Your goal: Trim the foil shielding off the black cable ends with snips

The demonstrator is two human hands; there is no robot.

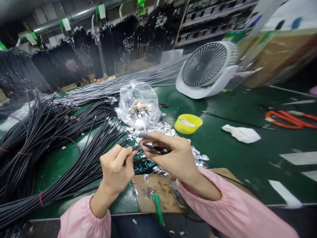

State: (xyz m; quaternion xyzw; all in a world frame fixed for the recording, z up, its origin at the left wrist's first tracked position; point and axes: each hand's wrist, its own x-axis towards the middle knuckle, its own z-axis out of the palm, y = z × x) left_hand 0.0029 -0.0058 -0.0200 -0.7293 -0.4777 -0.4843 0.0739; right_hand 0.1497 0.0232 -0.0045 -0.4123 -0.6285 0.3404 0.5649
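Observation:
My left hand [116, 167] is closed in a pinch on the end of a thin black cable [135, 149], just above the table's near edge. My right hand [170, 155] is closed around a small dark cutting tool [156, 149] whose tip meets that cable end. Both wrists wear pink sleeves. Below the hands lies a brown cardboard pad [158, 195] strewn with blue and silver scraps. Silver foil bits [163, 130] are piled just beyond my fingers.
Bundles of black cables [49, 142] cover the left of the green table [235, 158]; grey cables [138, 79] lie behind. A clear bag of small parts [138, 105], a yellow bowl [188, 124], a white fan [206, 69], a white rag [241, 134] and orange-handled scissors [289, 119] stand further out.

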